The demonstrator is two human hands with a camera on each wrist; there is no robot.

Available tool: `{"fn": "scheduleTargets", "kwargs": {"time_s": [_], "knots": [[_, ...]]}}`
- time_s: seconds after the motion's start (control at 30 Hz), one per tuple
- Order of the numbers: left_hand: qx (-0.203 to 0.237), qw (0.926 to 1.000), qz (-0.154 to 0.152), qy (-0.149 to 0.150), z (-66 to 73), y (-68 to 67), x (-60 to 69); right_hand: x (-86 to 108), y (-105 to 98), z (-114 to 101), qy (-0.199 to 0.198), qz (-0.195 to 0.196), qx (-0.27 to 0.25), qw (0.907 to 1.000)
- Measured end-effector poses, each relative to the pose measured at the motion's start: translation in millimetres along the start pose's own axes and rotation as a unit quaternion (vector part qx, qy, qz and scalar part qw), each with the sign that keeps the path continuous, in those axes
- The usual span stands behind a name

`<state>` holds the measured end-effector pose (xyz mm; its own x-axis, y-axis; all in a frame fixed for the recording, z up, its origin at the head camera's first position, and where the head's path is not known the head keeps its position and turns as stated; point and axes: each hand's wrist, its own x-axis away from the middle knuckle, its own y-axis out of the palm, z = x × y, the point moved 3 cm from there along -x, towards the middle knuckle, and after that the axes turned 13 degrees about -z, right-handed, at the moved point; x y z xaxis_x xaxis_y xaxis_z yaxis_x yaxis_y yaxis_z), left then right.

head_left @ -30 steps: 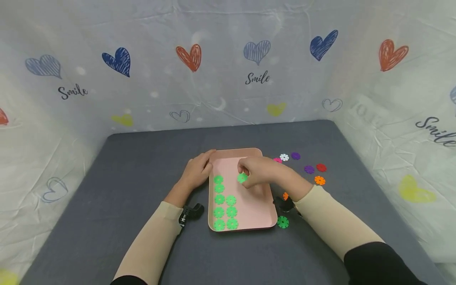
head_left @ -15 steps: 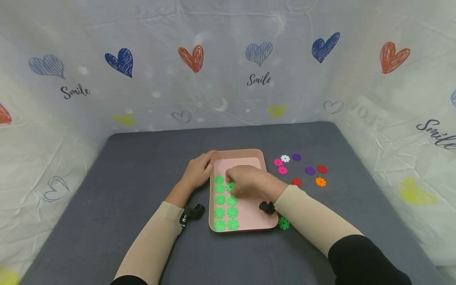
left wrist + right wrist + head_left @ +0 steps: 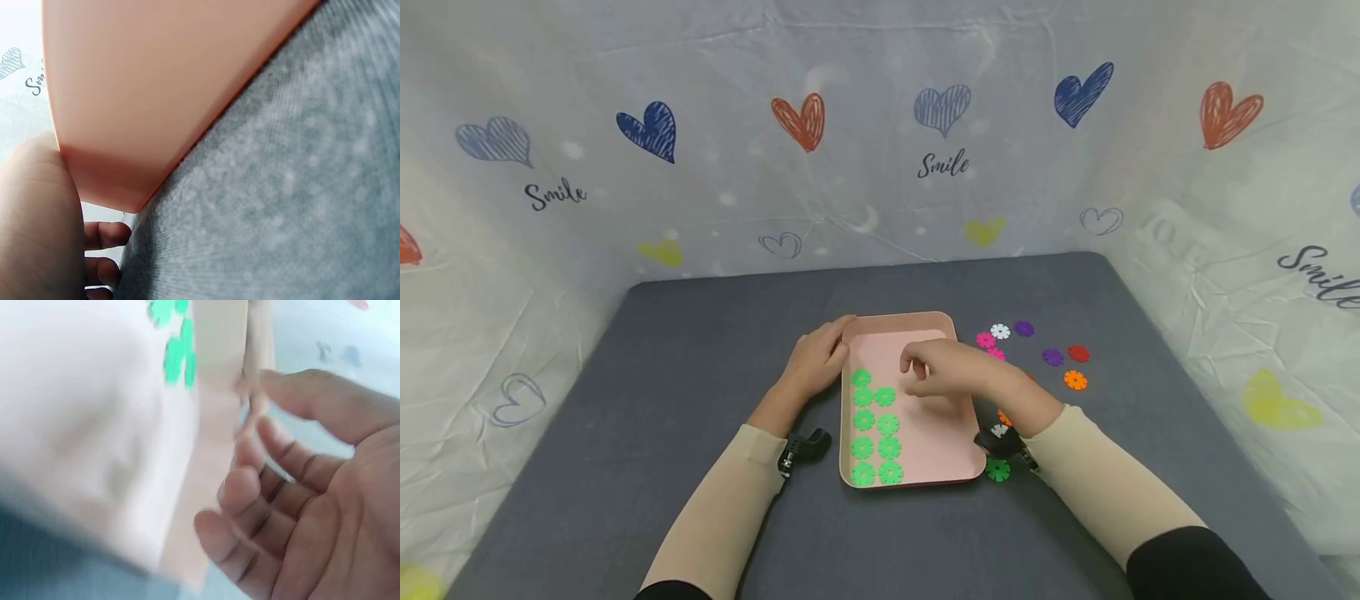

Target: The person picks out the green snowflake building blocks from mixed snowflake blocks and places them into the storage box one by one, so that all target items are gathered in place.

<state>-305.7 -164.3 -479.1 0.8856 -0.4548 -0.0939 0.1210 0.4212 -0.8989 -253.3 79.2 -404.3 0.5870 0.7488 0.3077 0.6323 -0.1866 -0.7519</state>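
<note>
My left hand [image 3: 816, 358] rests against the far left corner of a pink tray [image 3: 936, 442], touching its rim. In the left wrist view, the tray's outer wall [image 3: 156, 81] rises beside that hand, and a few fingertips [image 3: 109, 235] show below it. Over the tray's middle hovers my right hand [image 3: 951, 367], fingers loosely bent and holding nothing. Green flower-shaped discs [image 3: 887, 423] lie flat in two columns along the tray's left side. The far disc [image 3: 884, 396] of the second column is nearest to the right fingertips. In the right wrist view, the green discs [image 3: 174, 359] look blurred.
Right of the tray, loose flower discs lie on the grey table [image 3: 737, 317]: white [image 3: 1000, 331], purple [image 3: 1052, 357], red [image 3: 1078, 353], orange [image 3: 1075, 380] and pink [image 3: 985, 340]. A green disc [image 3: 997, 470] sits by the tray's near right corner. The right forearm hides some.
My right hand brought a green disc left, set it at the far end of the second column, let go and drew back to the right. The left hand stays put.
</note>
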Motion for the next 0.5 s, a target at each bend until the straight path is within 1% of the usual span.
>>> {"fn": "scheduleTargets", "kwargs": {"time_s": [0.13,0.27,0.4,0.5], "knots": [[0.007,1.0,-0.003,0.003,0.1,1.4,-0.7,38.9,-1.2,12.7,0.015,0.023,-0.021,0.9994],[0.011,0.9999,-0.001,0.001,-2.1,0.5,0.5,73.0,5.8,22.2,0.035,0.042,-0.035,0.9979],[0.01,0.9999,0.002,0.003,-3.8,0.6,0.8,98.4,18.5,27.9,0.057,0.055,-0.029,0.9964],[0.014,0.9999,0.001,0.009,-2.4,1.7,0.7,112.7,32.3,30.5,0.088,0.045,-0.019,0.9949]]}}
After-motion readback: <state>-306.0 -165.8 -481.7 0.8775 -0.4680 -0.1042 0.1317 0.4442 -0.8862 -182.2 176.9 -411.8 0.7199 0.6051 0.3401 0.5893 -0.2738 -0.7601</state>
